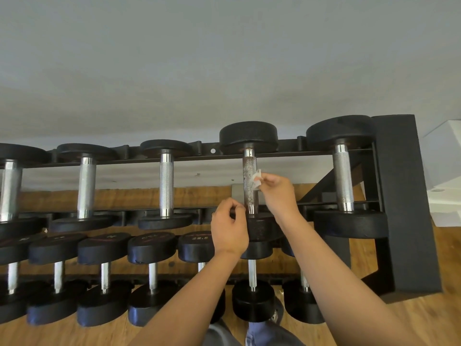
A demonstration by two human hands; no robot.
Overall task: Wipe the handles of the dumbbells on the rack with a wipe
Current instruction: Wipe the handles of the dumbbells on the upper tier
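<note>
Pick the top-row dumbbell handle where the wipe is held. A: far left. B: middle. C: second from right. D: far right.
C: the right hand pinches the wipe at the side of the darker handle, second from the right on the top row.
</note>
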